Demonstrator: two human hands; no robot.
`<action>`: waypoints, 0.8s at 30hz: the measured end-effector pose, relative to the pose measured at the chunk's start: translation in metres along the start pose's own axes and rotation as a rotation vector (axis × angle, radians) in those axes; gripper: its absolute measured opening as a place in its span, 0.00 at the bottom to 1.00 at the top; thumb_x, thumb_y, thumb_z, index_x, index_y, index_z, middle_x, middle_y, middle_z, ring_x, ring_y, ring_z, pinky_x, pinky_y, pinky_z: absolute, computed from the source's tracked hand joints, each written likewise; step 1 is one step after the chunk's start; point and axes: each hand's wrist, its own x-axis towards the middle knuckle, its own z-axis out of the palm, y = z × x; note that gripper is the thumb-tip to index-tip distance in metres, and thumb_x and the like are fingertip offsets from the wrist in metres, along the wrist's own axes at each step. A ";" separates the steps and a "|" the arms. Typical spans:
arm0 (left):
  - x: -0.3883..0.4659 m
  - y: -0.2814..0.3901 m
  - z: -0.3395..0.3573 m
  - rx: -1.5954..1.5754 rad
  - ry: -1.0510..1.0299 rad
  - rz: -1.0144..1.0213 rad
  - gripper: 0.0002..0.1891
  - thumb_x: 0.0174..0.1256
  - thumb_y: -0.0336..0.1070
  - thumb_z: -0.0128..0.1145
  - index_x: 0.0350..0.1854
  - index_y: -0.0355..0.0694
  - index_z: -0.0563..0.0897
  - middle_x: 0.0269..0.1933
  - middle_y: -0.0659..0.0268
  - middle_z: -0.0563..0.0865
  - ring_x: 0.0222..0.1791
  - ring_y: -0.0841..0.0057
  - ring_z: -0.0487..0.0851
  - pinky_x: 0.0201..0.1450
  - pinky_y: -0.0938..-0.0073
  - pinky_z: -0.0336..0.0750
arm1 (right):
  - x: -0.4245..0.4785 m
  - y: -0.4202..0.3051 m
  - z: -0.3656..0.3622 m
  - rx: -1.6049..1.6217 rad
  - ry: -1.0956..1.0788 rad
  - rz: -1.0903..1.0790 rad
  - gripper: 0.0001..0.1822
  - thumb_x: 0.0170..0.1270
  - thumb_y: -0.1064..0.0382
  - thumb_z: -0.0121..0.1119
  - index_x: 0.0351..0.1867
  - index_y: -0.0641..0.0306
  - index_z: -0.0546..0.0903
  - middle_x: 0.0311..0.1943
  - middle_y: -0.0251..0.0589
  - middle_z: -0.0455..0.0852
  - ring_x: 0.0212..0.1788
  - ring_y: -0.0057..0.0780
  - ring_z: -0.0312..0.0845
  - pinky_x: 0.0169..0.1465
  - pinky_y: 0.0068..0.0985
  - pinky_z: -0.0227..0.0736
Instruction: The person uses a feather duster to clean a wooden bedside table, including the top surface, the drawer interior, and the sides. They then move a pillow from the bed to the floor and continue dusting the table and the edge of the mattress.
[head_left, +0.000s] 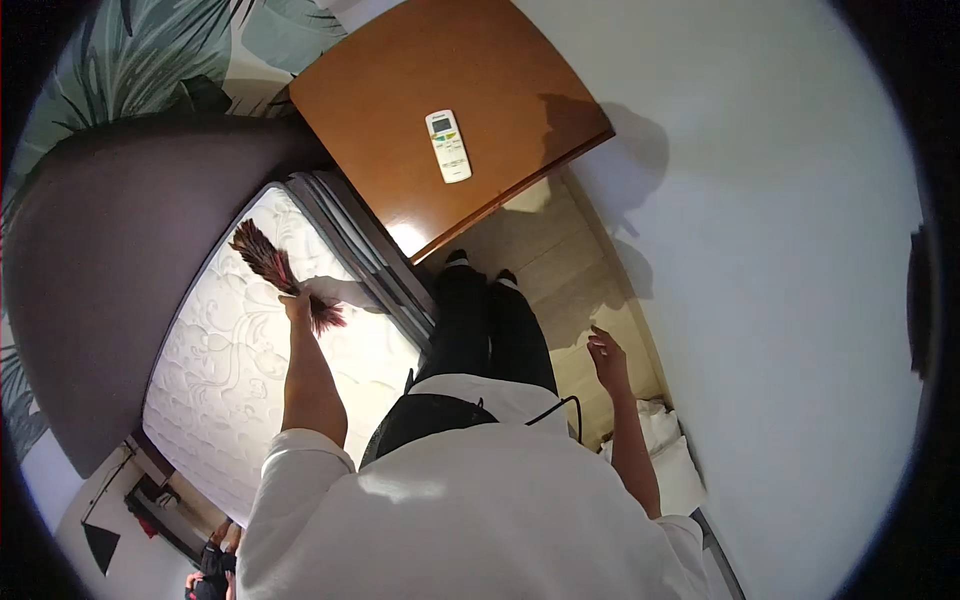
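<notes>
A feather duster (264, 255) with dark and reddish feathers is gripped in my left hand (298, 304), above a bare white quilted mattress (225, 360). Its feathers stick out on both sides of my fist, and the handle is hidden. My right hand (609, 360) hangs over the floor near the wall, fingers slightly curled, with nothing visible in it. In front of me stands a brown wooden table (510, 67) on which a white remote control (448, 146) lies with its buttons up.
A dark padded headboard (112, 225) borders the mattress. A pale wall (772, 262) rises on the right, with white pillows or bundled linen (667, 457) at its foot. Another person (214, 566) is far off at the lower left, near a black lamp shade (101, 546).
</notes>
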 end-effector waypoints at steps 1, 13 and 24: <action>0.011 -0.005 0.005 -0.085 -0.161 0.032 0.53 0.47 0.51 0.71 0.68 0.25 0.53 0.55 0.40 0.79 0.51 0.46 0.80 0.55 0.62 0.75 | 0.005 -0.012 0.004 0.004 -0.007 -0.016 0.19 0.68 0.65 0.55 0.60 0.60 0.75 0.48 0.49 0.83 0.49 0.38 0.82 0.49 0.30 0.78; -0.072 0.042 0.007 -0.702 -0.453 0.184 0.19 0.62 0.24 0.56 0.53 0.41 0.65 0.39 0.63 0.78 0.38 0.71 0.81 0.41 0.73 0.77 | 0.096 -0.150 0.116 0.064 -0.377 -0.558 0.18 0.68 0.65 0.56 0.58 0.61 0.75 0.46 0.49 0.80 0.46 0.40 0.80 0.49 0.31 0.74; -0.232 0.158 0.036 -0.480 -0.679 0.768 0.21 0.68 0.24 0.53 0.62 0.39 0.66 0.48 0.63 0.79 0.48 0.77 0.78 0.54 0.74 0.72 | 0.130 -0.246 0.273 0.185 -0.151 -0.598 0.22 0.70 0.57 0.53 0.56 0.72 0.67 0.45 0.57 0.81 0.46 0.50 0.80 0.51 0.37 0.74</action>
